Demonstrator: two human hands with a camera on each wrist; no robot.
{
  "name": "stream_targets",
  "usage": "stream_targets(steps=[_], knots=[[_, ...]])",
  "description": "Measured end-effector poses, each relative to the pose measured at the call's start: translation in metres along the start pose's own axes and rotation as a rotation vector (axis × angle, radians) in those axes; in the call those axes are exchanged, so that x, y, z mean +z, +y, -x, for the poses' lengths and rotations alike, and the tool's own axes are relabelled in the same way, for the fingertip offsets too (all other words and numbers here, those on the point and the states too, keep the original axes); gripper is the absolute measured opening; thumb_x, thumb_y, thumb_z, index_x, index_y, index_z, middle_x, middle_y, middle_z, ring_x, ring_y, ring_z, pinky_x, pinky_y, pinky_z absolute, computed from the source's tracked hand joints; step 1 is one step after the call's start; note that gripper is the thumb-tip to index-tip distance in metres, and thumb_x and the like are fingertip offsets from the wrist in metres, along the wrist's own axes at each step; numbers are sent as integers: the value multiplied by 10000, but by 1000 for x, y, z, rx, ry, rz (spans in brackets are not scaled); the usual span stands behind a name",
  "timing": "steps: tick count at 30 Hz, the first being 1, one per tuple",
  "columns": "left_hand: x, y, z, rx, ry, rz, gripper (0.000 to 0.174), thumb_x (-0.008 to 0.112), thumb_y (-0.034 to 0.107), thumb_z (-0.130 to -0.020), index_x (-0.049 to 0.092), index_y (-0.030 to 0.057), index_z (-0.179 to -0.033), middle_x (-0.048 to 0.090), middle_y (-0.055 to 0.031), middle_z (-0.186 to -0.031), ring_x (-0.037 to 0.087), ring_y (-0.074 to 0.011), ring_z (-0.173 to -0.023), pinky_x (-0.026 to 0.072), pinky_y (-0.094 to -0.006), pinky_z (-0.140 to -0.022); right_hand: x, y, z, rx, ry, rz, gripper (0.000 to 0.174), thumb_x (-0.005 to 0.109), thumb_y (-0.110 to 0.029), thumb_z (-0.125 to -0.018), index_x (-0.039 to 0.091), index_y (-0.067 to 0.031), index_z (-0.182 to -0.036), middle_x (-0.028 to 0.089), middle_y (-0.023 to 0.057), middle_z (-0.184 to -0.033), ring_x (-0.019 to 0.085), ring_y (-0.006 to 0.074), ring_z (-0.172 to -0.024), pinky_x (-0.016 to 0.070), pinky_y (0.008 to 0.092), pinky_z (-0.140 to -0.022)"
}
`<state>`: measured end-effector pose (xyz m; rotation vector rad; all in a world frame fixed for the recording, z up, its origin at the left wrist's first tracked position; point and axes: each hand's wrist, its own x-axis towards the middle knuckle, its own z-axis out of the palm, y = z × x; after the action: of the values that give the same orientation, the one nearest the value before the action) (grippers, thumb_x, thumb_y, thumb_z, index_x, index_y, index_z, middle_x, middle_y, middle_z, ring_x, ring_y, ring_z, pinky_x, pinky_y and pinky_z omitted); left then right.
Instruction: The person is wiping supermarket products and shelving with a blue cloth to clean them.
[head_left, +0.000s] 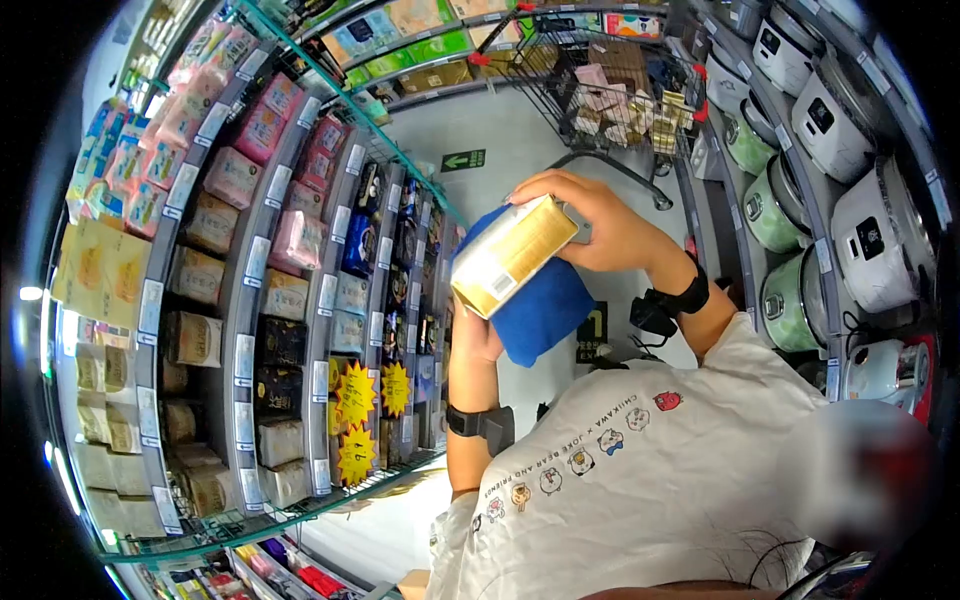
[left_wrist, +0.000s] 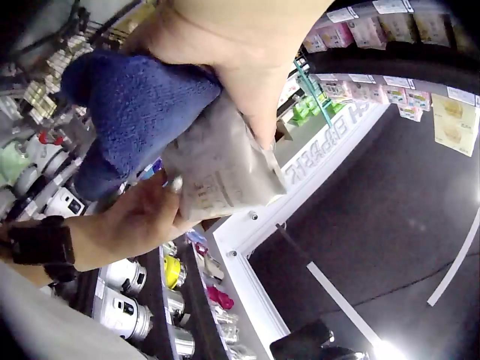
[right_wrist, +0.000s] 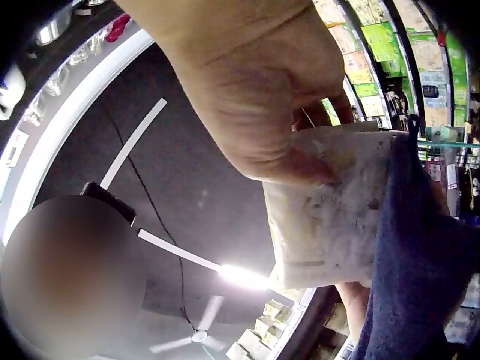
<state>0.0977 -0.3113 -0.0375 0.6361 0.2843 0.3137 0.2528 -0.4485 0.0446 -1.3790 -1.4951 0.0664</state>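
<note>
A gold and white package (head_left: 512,258) is held between both hands in the head view, a printed label on its side. My right hand (head_left: 590,222) grips its upper end, thumb on one face. Below it my left hand (head_left: 476,325) holds the lower end, partly hidden by the package. A blue cloth (head_left: 545,312) hangs behind and under the package; in the left wrist view the cloth (left_wrist: 139,112) lies at my left hand (left_wrist: 232,45), against the package (left_wrist: 221,165). In the right wrist view my right thumb presses the package's face (right_wrist: 322,217).
Shelves of packaged tissue (head_left: 200,275) stand on the left with price tags along their edges. Rice cookers (head_left: 835,115) line the shelves on the right. A shopping cart (head_left: 600,100) with several packages stands at the back of the aisle floor (head_left: 420,130).
</note>
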Motion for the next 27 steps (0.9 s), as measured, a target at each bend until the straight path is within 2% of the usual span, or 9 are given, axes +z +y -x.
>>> stream_targets(steps=[3,6,8,11,14,17,22,25,27], knots=[[2,0,0,29,-32,-41,486,420,332,-932,420,-4,-1284,500,-180,-1262,522,-291,-1123,439,-418,-950,0,3,-2,23,31,-16,520,671,29,-613,545,-71,-1108,577,105,-1119,554,264,-1049,415,341,-901],[-2,-1,-2,45,-8,-74,584,390,451,-918,402,16,-1307,485,-172,-1282,505,-293,-1146,423,-411,-964,-1,9,-3,10,27,-25,494,675,26,-618,545,-85,-1081,547,104,-1144,534,272,-1065,410,349,-911],[-12,-4,-2,-55,-317,377,720,308,590,-893,330,46,-1364,430,-154,-1340,457,-307,-1194,368,-426,-1003,-4,10,-2,-21,-2,-15,485,658,38,-620,540,-94,-1071,516,102,-1156,503,285,-1093,395,360,-939],[-7,-3,-5,8,-21,-53,716,290,588,-900,337,41,-1359,439,-154,-1334,471,-301,-1182,383,-416,-992,-4,11,0,43,-47,-8,458,665,19,-627,552,-113,-1050,470,92,-1226,463,286,-1144,386,362,-949],[3,2,5,-41,30,-123,574,493,343,-862,402,-30,-1289,508,-162,-1261,512,-259,-1136,406,-373,-971,-3,18,4,77,-4,4,562,670,2,-635,513,-110,-1163,451,97,-1253,448,279,-1159,394,368,-941],[-18,-9,4,-16,32,-30,550,490,307,-851,416,-36,-1274,524,-162,-1241,523,-257,-1123,412,-372,-965,4,30,9,182,101,-72,615,644,-19,-708,422,-71,-1279,473,111,-1234,484,240,-1125,418,351,-915],[-50,-20,-7,39,-21,137,511,484,248,-834,440,-46,-1250,550,-161,-1207,541,-253,-1099,422,-370,-956,21,77,36,412,-58,-573,480,536,-101,-855,374,-44,-1304,504,111,-1214,491,194,-1112,421,333,-904],[-33,-24,1,105,119,-66,557,548,221,-813,406,-47,-1280,530,-175,-1228,535,-262,-1111,412,-360,-965,36,79,40,425,-116,-775,424,466,-231,-932,384,-22,-1292,480,122,-1244,451,175,-1147,410,309,-896],[-22,-27,9,169,174,-124,563,600,141,-789,402,-46,-1283,535,-165,-1219,537,-246,-1101,403,-350,-961,41,80,36,457,-119,-678,417,466,-242,-936,394,-15,-1278,474,125,-1249,439,168,-1151,405,297,-890]])
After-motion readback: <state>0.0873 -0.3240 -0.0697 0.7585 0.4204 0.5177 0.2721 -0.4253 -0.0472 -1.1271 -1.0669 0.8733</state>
